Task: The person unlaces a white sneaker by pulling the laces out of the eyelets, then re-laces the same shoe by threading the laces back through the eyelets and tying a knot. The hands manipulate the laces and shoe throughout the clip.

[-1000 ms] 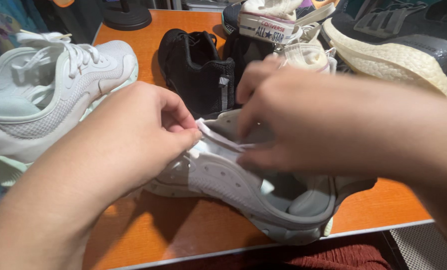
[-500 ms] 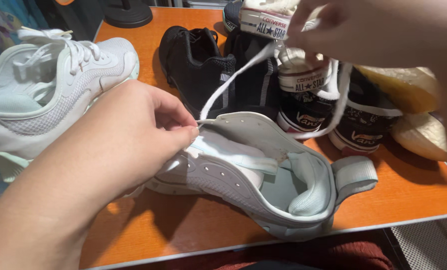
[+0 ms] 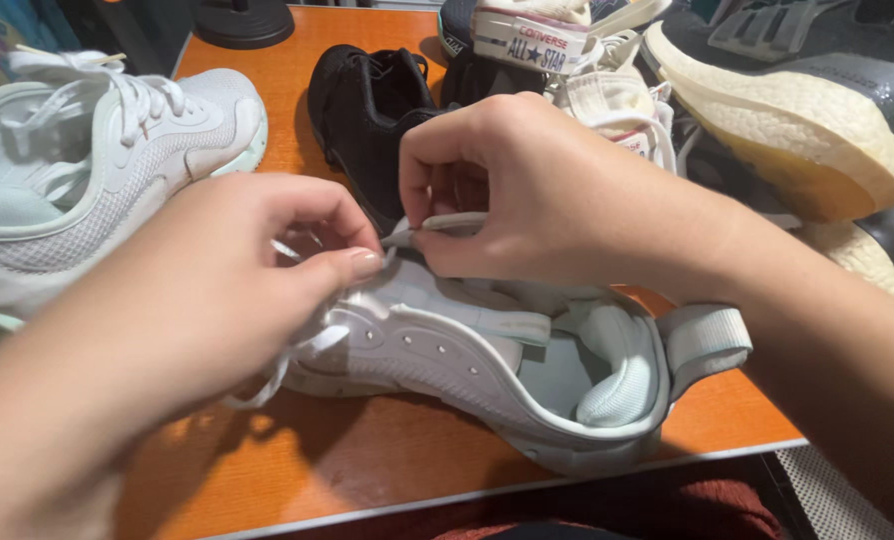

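A white sneaker (image 3: 487, 370) lies on its side on the orange table (image 3: 367, 460), heel toward me, its opening facing up. My left hand (image 3: 237, 290) presses on the shoe's laced front and pinches a white lace (image 3: 297, 345) there. My right hand (image 3: 527, 200) sits just above the shoe's tongue, its fingers pinched on the flat white lace end (image 3: 447, 222). The two hands nearly touch over the eyelets. The shoe's toe is hidden beneath my left hand.
A matching pale white sneaker (image 3: 97, 170) stands at the left. A black shoe (image 3: 367, 110) lies behind the hands. Canvas high-tops (image 3: 567, 50) and a grey shoe with a thick cream sole (image 3: 797, 120) crowd the back right. The table's front edge runs just below the sneaker.
My right hand, which had pulled the lace up and far to the back right, has come back down to the shoe, still holding the lace end. My left hand stays on the shoe.
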